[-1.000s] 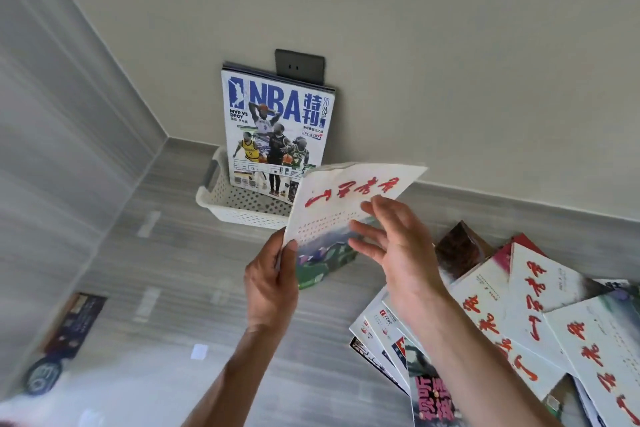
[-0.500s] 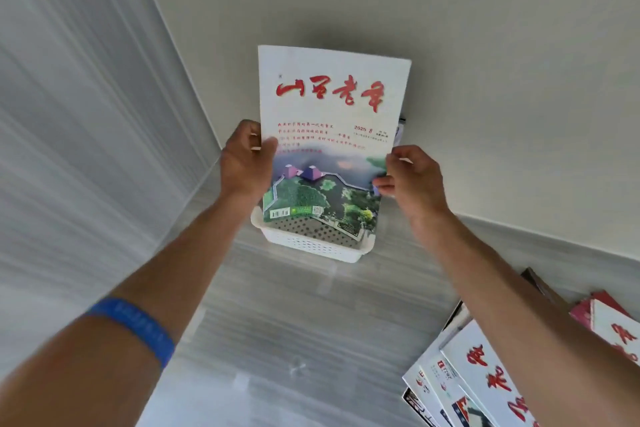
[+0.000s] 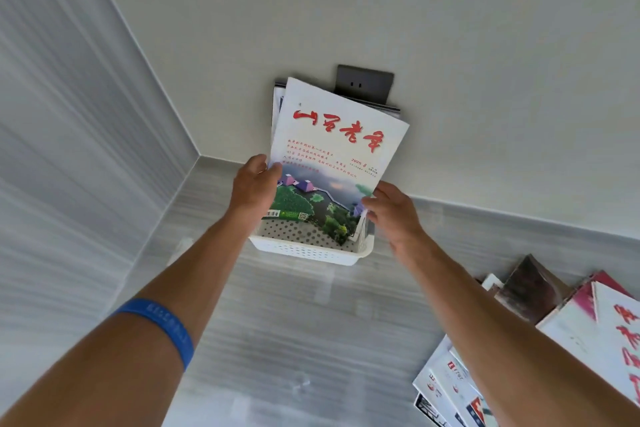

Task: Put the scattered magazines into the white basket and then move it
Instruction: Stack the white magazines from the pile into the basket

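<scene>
A white perforated basket point(image 3: 311, 251) stands on the grey floor against the wall. A white magazine with red characters and a landscape picture point(image 3: 332, 163) stands upright in it, tilted a little and leaning back on other magazines behind it. My left hand point(image 3: 254, 185) grips its left edge. My right hand point(image 3: 391, 210) touches its lower right corner with the fingers loosely curled. More scattered magazines point(image 3: 554, 340) lie in a pile on the floor at the lower right.
A dark wall socket point(image 3: 363, 84) sits just above the basket, partly hidden by the magazines. A grey panelled wall point(image 3: 69, 149) closes the left side and meets the back wall in a corner.
The magazine has gone down into the basket and now leans back against the others. Both hands have slid lower along its edges. The socket has come into view.
</scene>
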Demonstrator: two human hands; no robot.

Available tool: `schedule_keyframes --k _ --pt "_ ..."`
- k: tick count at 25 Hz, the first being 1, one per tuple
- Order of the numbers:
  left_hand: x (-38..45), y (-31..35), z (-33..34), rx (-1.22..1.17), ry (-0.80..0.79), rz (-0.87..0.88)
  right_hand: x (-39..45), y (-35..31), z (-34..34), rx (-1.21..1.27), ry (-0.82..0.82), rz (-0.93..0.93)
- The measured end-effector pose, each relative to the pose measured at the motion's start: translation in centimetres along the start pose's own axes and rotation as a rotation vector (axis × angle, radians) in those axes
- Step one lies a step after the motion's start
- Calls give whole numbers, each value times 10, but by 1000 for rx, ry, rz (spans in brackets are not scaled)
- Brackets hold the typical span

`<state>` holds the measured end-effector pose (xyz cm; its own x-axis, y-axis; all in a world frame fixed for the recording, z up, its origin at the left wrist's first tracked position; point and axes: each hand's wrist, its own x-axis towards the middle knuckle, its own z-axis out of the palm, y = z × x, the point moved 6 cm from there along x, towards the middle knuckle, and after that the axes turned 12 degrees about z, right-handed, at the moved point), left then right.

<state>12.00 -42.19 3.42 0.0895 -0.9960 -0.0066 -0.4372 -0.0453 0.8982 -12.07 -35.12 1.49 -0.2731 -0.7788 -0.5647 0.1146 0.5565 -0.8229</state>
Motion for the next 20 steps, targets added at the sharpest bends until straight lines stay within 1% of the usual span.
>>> schedule_keyframes --k 3,5,8,12,14,16,17,20 --pt "-11 -4 11 -41 -145 -37 -4 1 -6 -2 -44 3" --pt "-17 -6 16 -15 -202 -54 -4 -1 -7 -47 -68 3" --pt "-14 -9 20 -33 -207 -70 7 -6 -6 -122 -71 9" --pt "-9 -16 19 -52 -228 -112 17 -18 2 -98 -116 -56" --pt "-14 -19 22 0 -260 -89 19 -24 -1 -107 -132 -104" --pt "-27 -14 30 63 -244 -44 17 -18 -16 -121 -125 -84" --pt "-40 -10 39 40 -223 -15 11 -8 -31 -117 -93 -52" --pt "-97 7 77 -201 -186 88 -24 46 -81 -106 28 -14"
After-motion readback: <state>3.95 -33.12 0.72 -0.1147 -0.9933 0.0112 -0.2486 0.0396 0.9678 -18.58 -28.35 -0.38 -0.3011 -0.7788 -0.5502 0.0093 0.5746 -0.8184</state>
